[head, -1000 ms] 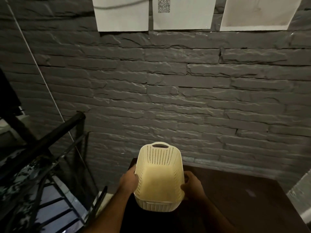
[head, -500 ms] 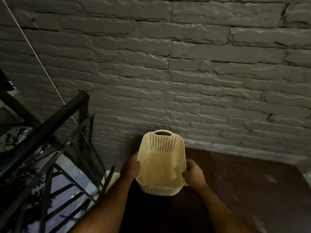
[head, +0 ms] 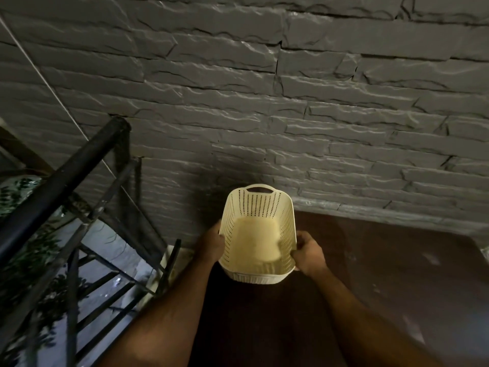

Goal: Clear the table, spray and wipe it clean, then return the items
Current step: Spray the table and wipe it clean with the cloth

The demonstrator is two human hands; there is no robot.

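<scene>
A cream perforated plastic basket [head: 258,207] with a handle slot at its far end is held over the far left corner of a dark brown table [head: 383,274]. It holds nothing inside. My left hand [head: 211,246] grips its left rim and my right hand [head: 308,254] grips its right rim, thumb over the edge. Whether the basket's base touches the table is hard to tell in the dim light.
A grey stone-faced wall [head: 264,102] runs along the table's far edge. A black metal stair railing [head: 60,186] drops away on the left, with steps and foliage below. A pale object shows at the right edge of the frame [head: 485,254].
The view has tilted downward, so the papers on the wall left the frame. The basket stays between both hands and has shifted slightly toward the wall at the table's corner.
</scene>
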